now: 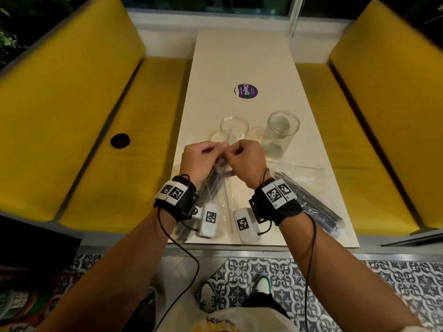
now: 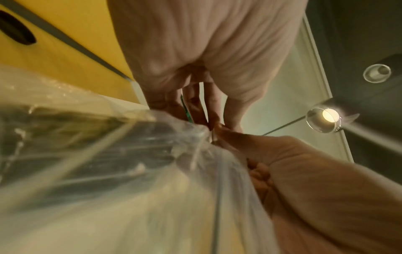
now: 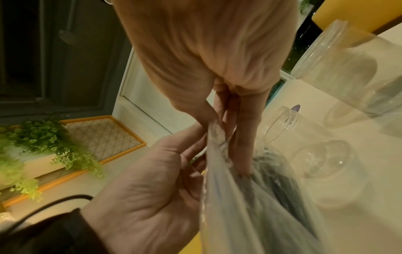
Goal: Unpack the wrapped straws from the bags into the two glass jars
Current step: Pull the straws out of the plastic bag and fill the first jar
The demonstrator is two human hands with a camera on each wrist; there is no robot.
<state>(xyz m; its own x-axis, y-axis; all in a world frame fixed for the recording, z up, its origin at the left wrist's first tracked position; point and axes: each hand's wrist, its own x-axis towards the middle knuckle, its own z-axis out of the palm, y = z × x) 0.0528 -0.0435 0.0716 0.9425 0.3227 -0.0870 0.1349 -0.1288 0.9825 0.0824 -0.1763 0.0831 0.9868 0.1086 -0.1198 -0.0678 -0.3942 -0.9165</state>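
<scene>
**A bag of straws was held up by both hands over the table**

A clear plastic bag [image 1: 217,180] full of dark wrapped straws [image 3: 280,173] was held up above the near end of the white table [image 1: 242,61]. Its top edge was pinched from both sides. The left hand [image 1: 201,155] was closed on the left part of the bag's mouth, with the thumb and fingers curled around the plastic. The right hand [image 1: 245,158] was closed on the right part of the mouth in the same way. The two hands were almost touching each other. In the wrist views the plastic was seen bunched between the fingertips [image 3: 243,165], but the pictures were blurry there, so it could not be told if the mouth was already pulled open.

Just past the hands, two glass jars were standing upright on the table. The left jar [image 1: 234,128] was right behind the knuckles. The right jar [image 1: 281,130] was a little off to the right, and something grey seemed to be lying at its bottom.

A second bag [image 1: 309,195] of dark straws was lying flat on the table, to the right of the right wrist.

A round purple sticker [image 1: 245,90] was seen farther up the table. Yellow benches [image 1: 84,121] were set on both sides.
</scene>
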